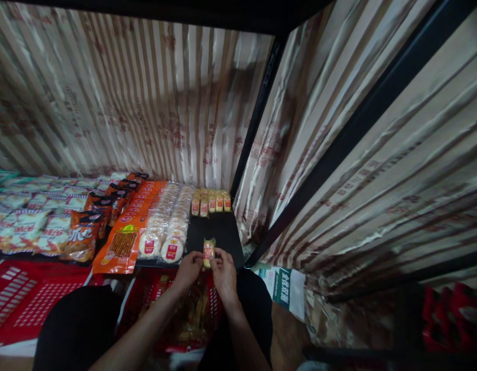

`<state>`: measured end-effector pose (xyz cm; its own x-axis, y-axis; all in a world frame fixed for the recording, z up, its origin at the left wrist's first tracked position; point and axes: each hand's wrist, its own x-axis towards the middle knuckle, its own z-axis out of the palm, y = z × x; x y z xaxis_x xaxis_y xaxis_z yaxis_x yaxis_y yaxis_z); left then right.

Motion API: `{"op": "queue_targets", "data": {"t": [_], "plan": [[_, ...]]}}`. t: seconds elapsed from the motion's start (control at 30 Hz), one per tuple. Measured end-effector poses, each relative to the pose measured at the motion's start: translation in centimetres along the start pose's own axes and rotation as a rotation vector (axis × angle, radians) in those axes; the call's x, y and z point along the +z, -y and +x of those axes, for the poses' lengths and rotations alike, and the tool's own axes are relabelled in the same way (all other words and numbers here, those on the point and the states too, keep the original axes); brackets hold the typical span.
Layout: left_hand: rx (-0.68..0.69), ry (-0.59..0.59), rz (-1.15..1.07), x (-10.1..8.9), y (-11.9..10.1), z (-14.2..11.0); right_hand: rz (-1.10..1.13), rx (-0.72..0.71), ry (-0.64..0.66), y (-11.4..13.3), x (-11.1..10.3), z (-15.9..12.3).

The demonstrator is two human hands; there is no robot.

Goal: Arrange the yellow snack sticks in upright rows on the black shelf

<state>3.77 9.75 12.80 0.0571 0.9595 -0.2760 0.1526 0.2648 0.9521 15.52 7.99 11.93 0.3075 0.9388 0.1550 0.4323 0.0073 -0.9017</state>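
Observation:
Both hands hold one small yellow snack packet point(209, 251) upright at the front edge of a black shelf point(218, 233). My left hand point(188, 269) pinches its left side and my right hand point(223, 268) pinches its right side, fingers closed. A short row of the same yellow packets point(211, 202) stands at the back of the shelf. To the left lie rows of round white cakes point(166, 221) in clear wrap. Below my hands sits a red basket point(192, 314) with more packets in it.
Orange snack bags point(126, 234) and dark orange bags point(92, 224) lie further left, then white packets point(25, 221). A red crate point(25, 299) stands at lower left. Striped sheeting covers the back and right walls. A black upright post point(257, 113) bounds the shelf on the right.

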Motion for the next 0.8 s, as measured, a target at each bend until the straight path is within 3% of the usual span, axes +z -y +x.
{"op": "queue_targets", "data": {"t": [0.2, 0.47, 0.8], "plan": [[-0.031, -0.018, 0.091, 0.9, -1.2, 1.7, 0.016, 0.01, 0.052, -0.4, 0.4, 1.8], [-0.037, 0.004, 0.102, 2.1, -1.3, 4.2, -0.147, 0.005, -0.032, -1.3, 0.8, 4.1], [-0.014, -0.022, 0.036, 3.2, -1.7, 6.8, -0.138, -0.003, -0.074, -2.2, 1.9, 6.9]]}}
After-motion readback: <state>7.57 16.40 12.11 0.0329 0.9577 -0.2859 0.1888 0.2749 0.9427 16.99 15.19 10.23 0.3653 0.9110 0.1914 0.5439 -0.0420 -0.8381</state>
